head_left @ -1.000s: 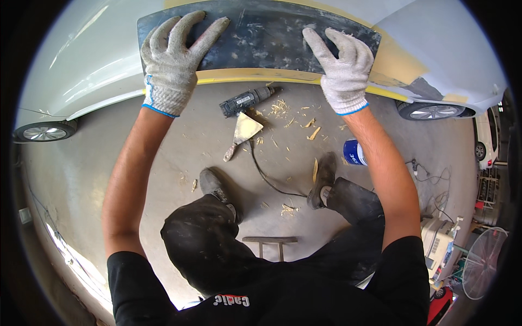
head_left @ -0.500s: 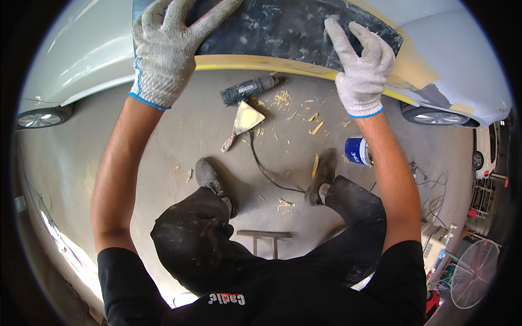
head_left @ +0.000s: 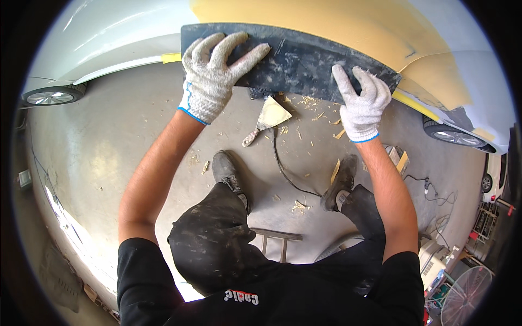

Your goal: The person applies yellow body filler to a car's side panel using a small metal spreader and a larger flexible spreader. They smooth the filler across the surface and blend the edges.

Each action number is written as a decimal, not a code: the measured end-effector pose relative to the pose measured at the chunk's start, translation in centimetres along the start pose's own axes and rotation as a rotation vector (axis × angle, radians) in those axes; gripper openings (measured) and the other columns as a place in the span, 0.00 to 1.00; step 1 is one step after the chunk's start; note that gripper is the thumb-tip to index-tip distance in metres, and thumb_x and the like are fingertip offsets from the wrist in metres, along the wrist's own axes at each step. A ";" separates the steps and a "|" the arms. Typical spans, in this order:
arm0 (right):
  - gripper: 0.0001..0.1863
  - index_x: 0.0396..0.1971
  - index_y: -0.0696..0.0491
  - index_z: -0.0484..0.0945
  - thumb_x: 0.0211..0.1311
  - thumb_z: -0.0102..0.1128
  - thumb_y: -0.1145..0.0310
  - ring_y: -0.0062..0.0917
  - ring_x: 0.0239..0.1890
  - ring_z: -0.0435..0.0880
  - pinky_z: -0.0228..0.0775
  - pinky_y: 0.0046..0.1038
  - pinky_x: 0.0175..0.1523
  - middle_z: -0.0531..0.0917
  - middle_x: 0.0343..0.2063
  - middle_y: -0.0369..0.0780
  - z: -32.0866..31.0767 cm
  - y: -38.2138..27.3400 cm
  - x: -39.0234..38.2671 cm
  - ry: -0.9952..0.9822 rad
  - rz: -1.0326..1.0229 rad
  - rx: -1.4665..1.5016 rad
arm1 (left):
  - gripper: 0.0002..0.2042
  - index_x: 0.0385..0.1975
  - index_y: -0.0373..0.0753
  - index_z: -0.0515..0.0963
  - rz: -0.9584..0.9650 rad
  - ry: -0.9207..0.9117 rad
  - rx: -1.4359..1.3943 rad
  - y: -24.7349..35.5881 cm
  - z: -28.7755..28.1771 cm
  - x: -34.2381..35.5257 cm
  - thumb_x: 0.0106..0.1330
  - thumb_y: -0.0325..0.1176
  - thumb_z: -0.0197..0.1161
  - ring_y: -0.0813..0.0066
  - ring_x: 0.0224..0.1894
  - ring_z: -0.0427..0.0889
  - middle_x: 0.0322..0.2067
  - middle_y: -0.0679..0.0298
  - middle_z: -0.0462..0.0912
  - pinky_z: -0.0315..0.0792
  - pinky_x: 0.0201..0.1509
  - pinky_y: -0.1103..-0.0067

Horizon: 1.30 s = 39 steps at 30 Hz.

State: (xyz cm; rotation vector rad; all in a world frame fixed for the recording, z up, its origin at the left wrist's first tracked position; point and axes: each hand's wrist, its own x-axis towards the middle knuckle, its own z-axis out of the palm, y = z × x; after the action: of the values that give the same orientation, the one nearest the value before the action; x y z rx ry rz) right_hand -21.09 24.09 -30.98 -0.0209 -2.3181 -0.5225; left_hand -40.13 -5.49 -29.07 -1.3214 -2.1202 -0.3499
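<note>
White-gloved, the left hand [head_left: 209, 70] has its grip on one end of a dark sheet [head_left: 298, 66] that stretches before the car's tan-coated side [head_left: 337, 24], above a scraper [head_left: 274, 113] on the floor [head_left: 119, 141], to the right hand [head_left: 364, 103], whose grip holds the other end.

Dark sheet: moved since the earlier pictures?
Yes: the dark sheet has moved down the picture, covering much of the yellow strip that earlier showed below it.

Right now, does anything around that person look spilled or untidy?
Yes. Thin, curled yellow scraps litter the smooth grey floor around the two dark shoes, and a yellow-smeared, triangular-bladed scraper lies nearby. Scattered loosely, the scraps look like debris.
</note>
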 end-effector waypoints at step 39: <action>0.33 0.63 0.28 0.85 0.54 0.65 0.70 0.31 0.56 0.77 0.70 0.42 0.63 0.81 0.54 0.30 -11.0 7.4 9.0 -0.026 -0.047 -0.037 | 0.43 0.72 0.66 0.75 0.028 -0.020 0.142 -0.4 -10.2 9.0 0.54 0.18 0.66 0.56 0.68 0.74 0.70 0.68 0.75 0.68 0.71 0.59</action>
State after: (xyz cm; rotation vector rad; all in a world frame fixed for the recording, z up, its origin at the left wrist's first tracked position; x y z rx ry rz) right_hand -18.92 25.51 -15.18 0.0087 -2.3391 -0.5915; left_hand -39.66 -4.48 -15.49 -1.2763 -2.0989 -0.1722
